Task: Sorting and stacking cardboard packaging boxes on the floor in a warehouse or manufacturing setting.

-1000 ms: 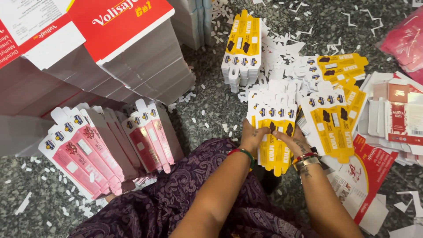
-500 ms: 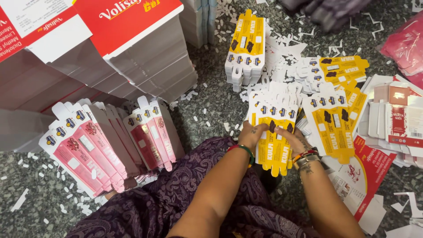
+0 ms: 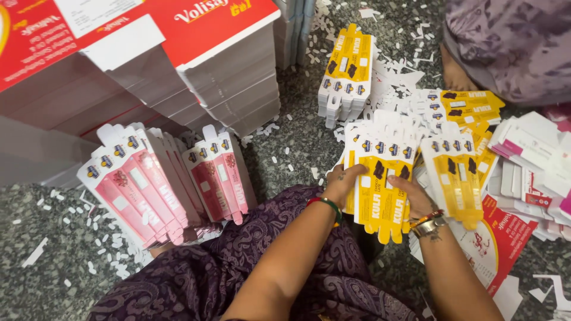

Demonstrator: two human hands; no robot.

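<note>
while your left hand (image 3: 344, 181) and right hand (image 3: 410, 196) both clamp the yellow carton stack (image 3: 380, 178) upright over your lap, more yellow stacks (image 3: 348, 68) lie sorted beyond; pink carton stacks (image 3: 154, 184) left, loose mixed cartons (image 3: 523, 166) right look unsorted.

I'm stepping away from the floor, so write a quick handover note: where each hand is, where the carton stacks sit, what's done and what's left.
Left hand: gripping the left edge of the yellow flat-carton stack held upright in front of the lap.
Right hand: gripping the same stack's right edge.
Nearby: another yellow stack right beside it, one farther up the floor, pink carton stacks on the left, tall red-and-white sheet piles behind them.
Done: several stacks already stand squared up.
Left: loose yellow cartons and mixed white flats on the right lie unsorted; paper scraps cover the floor.
</note>
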